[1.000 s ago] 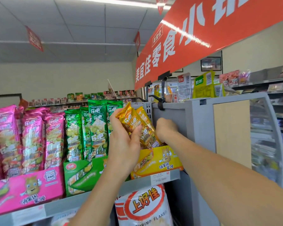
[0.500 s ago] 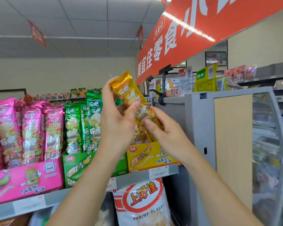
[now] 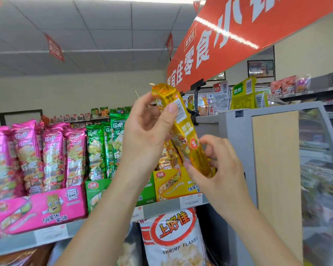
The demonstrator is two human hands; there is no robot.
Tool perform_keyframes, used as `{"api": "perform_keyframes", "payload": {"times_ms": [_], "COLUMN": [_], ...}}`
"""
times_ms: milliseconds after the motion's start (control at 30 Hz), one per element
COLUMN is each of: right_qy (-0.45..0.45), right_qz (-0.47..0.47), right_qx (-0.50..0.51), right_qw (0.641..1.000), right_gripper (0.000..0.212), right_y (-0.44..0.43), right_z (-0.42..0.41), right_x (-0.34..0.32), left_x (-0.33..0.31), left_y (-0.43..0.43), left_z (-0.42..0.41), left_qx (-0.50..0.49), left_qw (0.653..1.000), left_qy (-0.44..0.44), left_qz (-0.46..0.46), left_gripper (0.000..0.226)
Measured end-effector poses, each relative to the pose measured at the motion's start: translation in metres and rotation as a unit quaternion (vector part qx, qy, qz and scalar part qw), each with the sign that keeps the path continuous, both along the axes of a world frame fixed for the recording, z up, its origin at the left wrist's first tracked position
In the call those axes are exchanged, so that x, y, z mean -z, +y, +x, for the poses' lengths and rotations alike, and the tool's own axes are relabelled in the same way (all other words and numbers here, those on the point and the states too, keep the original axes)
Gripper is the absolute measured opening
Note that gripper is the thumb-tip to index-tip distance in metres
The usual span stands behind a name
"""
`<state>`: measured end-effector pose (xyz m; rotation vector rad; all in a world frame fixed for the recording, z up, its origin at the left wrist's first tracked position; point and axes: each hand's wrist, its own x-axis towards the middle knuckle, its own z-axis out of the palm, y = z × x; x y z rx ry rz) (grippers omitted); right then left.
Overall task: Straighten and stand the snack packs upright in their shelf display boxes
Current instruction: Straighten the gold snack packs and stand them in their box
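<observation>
Yellow snack pack (image 3: 183,131) tilted above its yellow box (image 3: 173,184), left hand (image 3: 146,135) fingers pinching its top, right hand (image 3: 217,167) fingers its bottom

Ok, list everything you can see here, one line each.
held snack pack: one, yellow, tilted in the air above the yellow box
other yellow packs: a few, yellow, standing in the yellow box
yellow box: one, yellow, right end of the shelf
green packs: several, green, upright in the green box
green box: one, green, middle of the shelf
pink packs: several, pink, upright in the pink box
pink box: one, pink, left of the shelf
shelf: one, grey, under the boxes
shrimp flakes bag: one, white and red, below the shelf
banner: one, red, overhead
left hand: grips the held pack's upper part
right hand: pinches its lower end
</observation>
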<state>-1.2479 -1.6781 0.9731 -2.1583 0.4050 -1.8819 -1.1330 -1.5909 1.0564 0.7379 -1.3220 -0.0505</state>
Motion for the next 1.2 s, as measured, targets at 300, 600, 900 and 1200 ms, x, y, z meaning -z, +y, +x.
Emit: {"api": "perform_keyframes", "payload": {"times_ms": [300,600,900,1200], "right_qy": [0.024,-0.021,0.059,0.034], "right_qz": [0.181,0.205,0.112,0.253], "right_qx": [-0.332,-0.310,-0.030,-0.339], "right_qw": [0.926,0.928,0.991,0.906], "right_gripper": [0.030,0.041,0.054,0.021], "right_y": [0.021,0.028,0.027,0.029], "right_z": [-0.023,-0.024,-0.026,-0.033], "right_x": [0.024,0.033,0.038,0.035], "left_x": [0.008,0.008,0.003,0.007], "left_y": [0.002,-0.004,0.006,0.001], "left_z": [-0.003,-0.005,-0.007,0.002], "left_qx": [0.115,0.080,0.002,0.069], "left_qw": [0.988,0.988,0.996,0.990], "left_qy": [0.074,0.100,0.090,0.121], "left_qz": [0.072,0.084,0.026,0.029], "left_gripper": [0.032,0.042,0.016,0.025]}}
